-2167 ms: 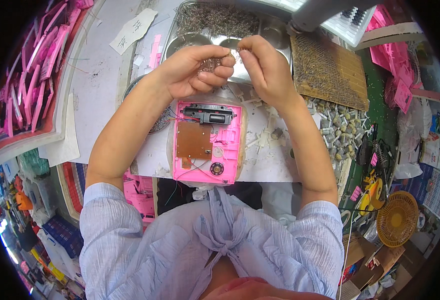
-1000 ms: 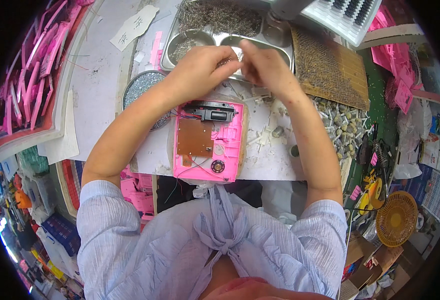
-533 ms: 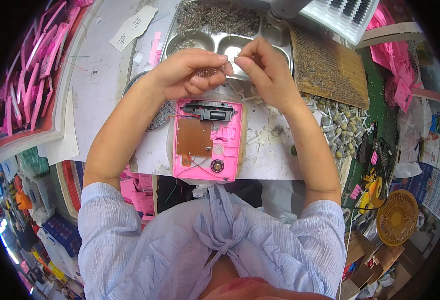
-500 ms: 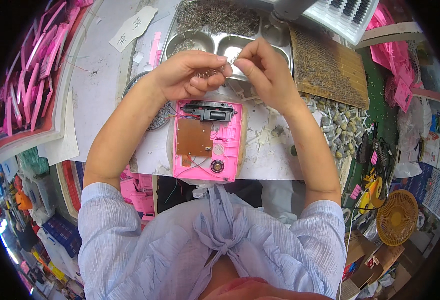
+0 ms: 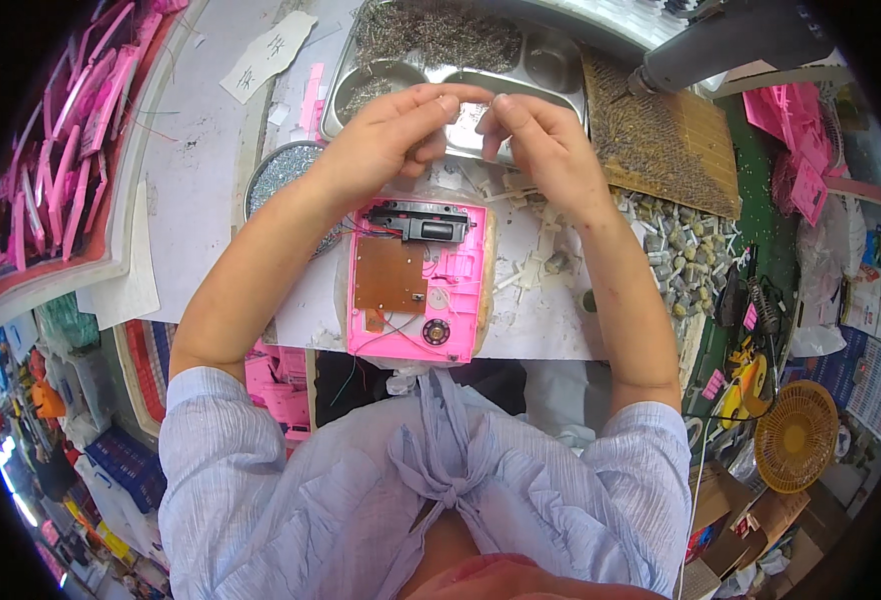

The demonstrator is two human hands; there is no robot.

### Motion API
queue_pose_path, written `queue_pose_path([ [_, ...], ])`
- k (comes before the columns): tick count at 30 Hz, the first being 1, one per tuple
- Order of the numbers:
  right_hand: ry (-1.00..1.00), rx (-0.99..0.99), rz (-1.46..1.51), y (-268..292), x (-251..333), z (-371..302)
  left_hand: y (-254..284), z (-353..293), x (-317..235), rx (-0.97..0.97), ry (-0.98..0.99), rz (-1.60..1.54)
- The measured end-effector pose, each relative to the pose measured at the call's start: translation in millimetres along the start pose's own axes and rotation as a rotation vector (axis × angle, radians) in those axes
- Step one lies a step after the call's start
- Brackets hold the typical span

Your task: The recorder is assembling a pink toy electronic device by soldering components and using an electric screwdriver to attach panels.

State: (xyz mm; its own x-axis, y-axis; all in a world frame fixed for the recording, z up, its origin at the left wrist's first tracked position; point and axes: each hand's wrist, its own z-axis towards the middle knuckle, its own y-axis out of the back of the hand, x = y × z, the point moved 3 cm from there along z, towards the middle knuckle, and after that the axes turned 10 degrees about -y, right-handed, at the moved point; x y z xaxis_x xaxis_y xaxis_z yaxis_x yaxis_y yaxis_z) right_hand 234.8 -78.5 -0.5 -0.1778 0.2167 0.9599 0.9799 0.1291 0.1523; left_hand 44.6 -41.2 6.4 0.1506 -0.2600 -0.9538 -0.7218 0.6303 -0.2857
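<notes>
Above the metal compartment tray (image 5: 335, 110), my two hands almost meet. The thumb of my left hand (image 5: 396, 135) presses against its fingers, and its index finger reaches across to my right hand (image 5: 549, 150). The right hand's thumb and fingers are pinched together at that fingertip. Whatever either hand holds is hidden or too small to make out. Nearer to me lies an open pink plastic housing (image 5: 458, 338). It carries a brown circuit board (image 5: 389, 275), a black plastic part (image 5: 419, 221), a round speaker-like disc (image 5: 436, 331) and thin wires.
Tangled fine metal springs (image 5: 431, 35) fill the tray's far compartment. A round bowl (image 5: 258, 186) of small metal bits is left. Right are a brown board (image 5: 706, 150) with many small pins, a heap of grey-white parts (image 5: 676, 250) and a dark grey tapering object (image 5: 741, 48). Pink parts (image 5: 71, 150) fill a left bin.
My left hand has turned palm down, hiding the springy metal bits seen in it earlier. The dark grey object has swung right over the pinned board, and the white rack at the top has shifted away.
</notes>
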Motion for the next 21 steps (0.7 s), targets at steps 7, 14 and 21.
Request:
queue_pose_path([
  [7, 0.047, 0.032, 0.088, -26.9, 9.9, 0.2, -7.7, -1.2, 0.8, -0.139, -0.197, 0.092],
  [14, 0.311, -0.15, -0.261, -31.7, 17.0, -2.4, -0.3, -0.5, 2.7, -0.307, -0.03, -0.151],
  [21, 0.285, -0.099, -0.034, -26.5, 10.4, 1.5, 0.8, -2.2, -5.2, -0.188, -0.073, -0.282],
])
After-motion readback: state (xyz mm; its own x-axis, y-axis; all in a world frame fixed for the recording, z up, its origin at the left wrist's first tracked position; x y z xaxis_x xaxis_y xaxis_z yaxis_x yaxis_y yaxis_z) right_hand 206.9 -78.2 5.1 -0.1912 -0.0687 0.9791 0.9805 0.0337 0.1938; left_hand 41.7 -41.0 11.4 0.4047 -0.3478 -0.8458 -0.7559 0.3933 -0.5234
